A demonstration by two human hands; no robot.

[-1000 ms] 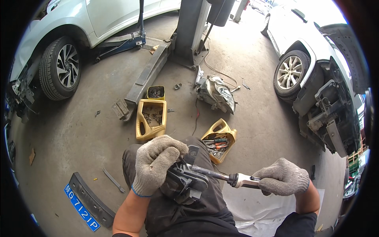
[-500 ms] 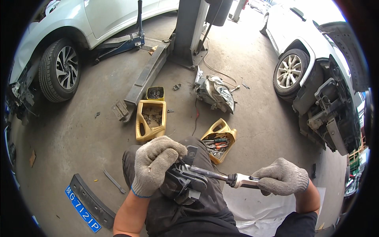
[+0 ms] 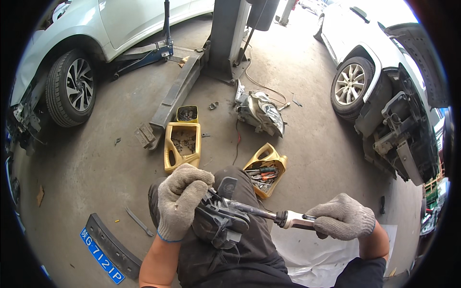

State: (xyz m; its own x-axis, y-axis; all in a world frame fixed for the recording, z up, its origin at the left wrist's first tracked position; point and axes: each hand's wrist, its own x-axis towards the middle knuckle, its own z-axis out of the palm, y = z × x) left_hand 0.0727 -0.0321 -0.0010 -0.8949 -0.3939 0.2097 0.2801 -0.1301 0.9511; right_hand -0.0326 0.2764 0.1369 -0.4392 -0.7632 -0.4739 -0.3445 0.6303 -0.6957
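Observation:
On my lap rests a black plastic car part [image 3: 218, 222] with a rounded housing and a flat upright tab. My left hand [image 3: 181, 199], in a knitted work glove, is at its upper left edge with the fingers pinched together; what they hold is hidden. My right hand [image 3: 342, 217], gloved too, is closed around the silver-and-black handle of a tool with a long metal shaft [image 3: 252, 210]. The shaft points left, and its end reaches the top of the part. Whether the tip touches the plastic, I cannot tell.
Cut-open yellow jugs [image 3: 183, 126] with small hardware, and another jug [image 3: 283, 170] with hand tools, stand before me. A headlamp [image 3: 261, 115] lies beyond. Left are a bumper piece [image 3: 113, 242] and a blue number plate [image 3: 102, 257]. Cars and a lift post [image 3: 225, 41] surround the area.
My left hand has shifted slightly left and up along the black part, uncovering more of its upper left edge. The right hand and the tool have stayed almost in place.

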